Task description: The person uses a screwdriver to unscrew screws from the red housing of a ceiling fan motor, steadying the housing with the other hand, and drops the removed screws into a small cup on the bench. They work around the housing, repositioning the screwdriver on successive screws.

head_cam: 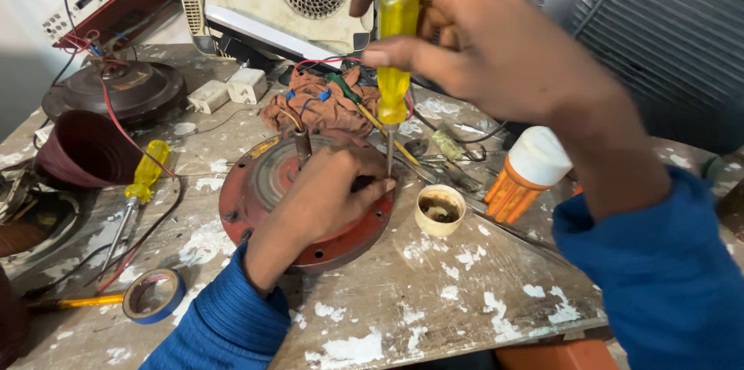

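My right hand (473, 37) grips the yellow handle of a screwdriver (394, 68) held upright, its shaft pointing down at the rim of a round red motor plate (240, 199). My left hand (325, 196) lies flat on top of that plate, fingertips touching the screwdriver's tip. A short metal shaft (302, 145) with wires sticks up from the plate's middle, just behind my left hand.
A second yellow screwdriver (138, 188), a roll of blue tape (153, 295), a small cream cup (439, 209), an orange-and-white part (523, 176), an orange rag (322, 103), dark fan housings (85, 149) and a meter (105, 2) lie about the paint-flecked bench (434, 300).
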Motion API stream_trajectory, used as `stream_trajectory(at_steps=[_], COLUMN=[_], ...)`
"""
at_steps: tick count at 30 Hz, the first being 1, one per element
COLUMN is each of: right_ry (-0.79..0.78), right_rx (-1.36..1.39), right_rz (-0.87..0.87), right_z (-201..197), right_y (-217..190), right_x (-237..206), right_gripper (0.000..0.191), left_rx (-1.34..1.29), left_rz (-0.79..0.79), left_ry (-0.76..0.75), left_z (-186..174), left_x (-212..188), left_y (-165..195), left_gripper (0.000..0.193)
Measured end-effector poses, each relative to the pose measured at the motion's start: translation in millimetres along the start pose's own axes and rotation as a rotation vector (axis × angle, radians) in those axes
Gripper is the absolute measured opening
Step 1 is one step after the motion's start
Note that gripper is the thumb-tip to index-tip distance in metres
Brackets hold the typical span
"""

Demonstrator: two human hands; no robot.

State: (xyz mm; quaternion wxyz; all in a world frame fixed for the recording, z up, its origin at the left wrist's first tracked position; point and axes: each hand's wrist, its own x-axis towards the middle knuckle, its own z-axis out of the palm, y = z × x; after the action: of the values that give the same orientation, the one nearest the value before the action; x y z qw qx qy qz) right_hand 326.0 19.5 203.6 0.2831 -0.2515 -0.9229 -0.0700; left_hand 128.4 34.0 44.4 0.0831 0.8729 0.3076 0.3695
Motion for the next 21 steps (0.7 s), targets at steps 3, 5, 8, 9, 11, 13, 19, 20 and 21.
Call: stream_trajectory(at_steps=[3,5,8,9,11,13,19,20,21], right_ry=[0.068,0.131,0.158,0.098,-0.026,-0.123,0.011,0.069,0.127], right_rx=[-0.06,-0.114,-0.156,-0.101,0.063,0.199,-0.018,-0.046,-0.074], right_rz=[0.066,0.029,-0.113,-0.11,-0.074,0.023,0.003,-0.002,-0.007], right_z=[13.2,19.7,19.0,12.5,1.7,-9.5,-5.1,0.7,8.1], right_y=[-4.4,-7.0,-8.6,-6.6,-3.9,-1.5,0.6,0.7,0.6], right_x=[3.6,4.9,5.1,5.0,3.1,-1.4,-2.7,-1.3,0.9], right_gripper=[0.035,0.037,0.04,0.037,0.036,0.039,0.03,0.031,0.031], left_rx=[-0.01,-0.064,-0.061,-0.046,-0.053,-0.059,-0.056,-0.073,-0.09], left_rz=[0.026,-0.094,-0.115,-0.097,-0.044,-0.021,-0.092,-0.12,-0.147], left_ry=[0.07,0.067,0.046,0.036,0.058,0.055,0.01,0.007,0.004], left_z=[-1.2,-1.0,-0.9,-0.5,0.7,1.1,-2.4,-2.0,-1.8], left_x=[0.3,0.2,0.8,0.9,1.3,1.2,-0.7,-0.3,0.3], left_y=[3.6,5.8,5.4,4.5,3.2,2.0,5.0,6.2,6.6], left_gripper=[0.02,0.018,0.016,0.015,0.014,0.013,0.017,0.02,0.023])
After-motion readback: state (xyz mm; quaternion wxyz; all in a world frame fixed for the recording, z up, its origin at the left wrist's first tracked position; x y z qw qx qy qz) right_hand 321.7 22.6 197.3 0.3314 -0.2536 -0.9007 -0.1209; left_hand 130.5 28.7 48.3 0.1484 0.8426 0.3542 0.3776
